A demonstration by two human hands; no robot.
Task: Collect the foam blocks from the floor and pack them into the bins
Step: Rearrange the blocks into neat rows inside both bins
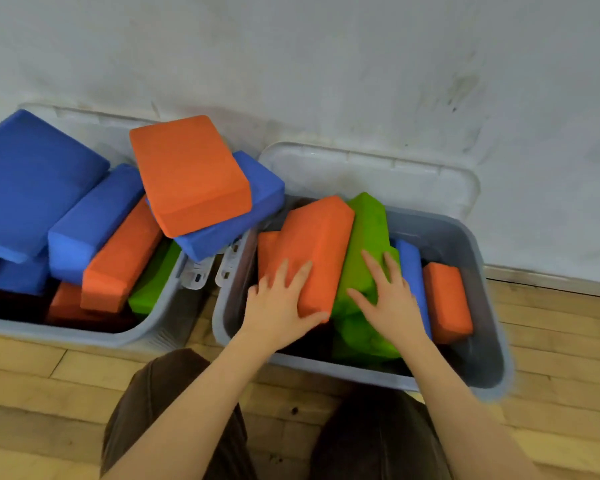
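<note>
A tilted orange foam block (312,251) lies in the right bin (489,368), its near end lower than its far end, leaning against a green block (364,244) on its right. The left hand (278,306) holds this orange block at its near end: the fingers are spread fairly straight over the top face and the thumb curls round the near lower corner. Just right of it, the right hand (388,303) rests flat on the green block with fingers spread and straight, gripping nothing. Beyond the right hand's fingertips a blue block (411,268) stands on edge, and right of that another orange block (447,303) stands against the bin's right side. A further orange block (265,247) shows partly behind the held one, at the bin's left wall. The right bin's lid (368,174) stands open against the wall behind it. To the left, touching or nearly touching it, sits the left bin (146,330), heaped above its rim: a large blue block (35,181) at far left, a smaller blue one (94,220), an orange block (122,258) slanting down, a green block (153,282) beside it, and an orange block (191,174) lying on top of a blue block (236,216) that overhangs the gap between bins. Both bins stand on a wooden floor (32,393), and the person's dark trouser legs (160,403) show near the bottom
</note>
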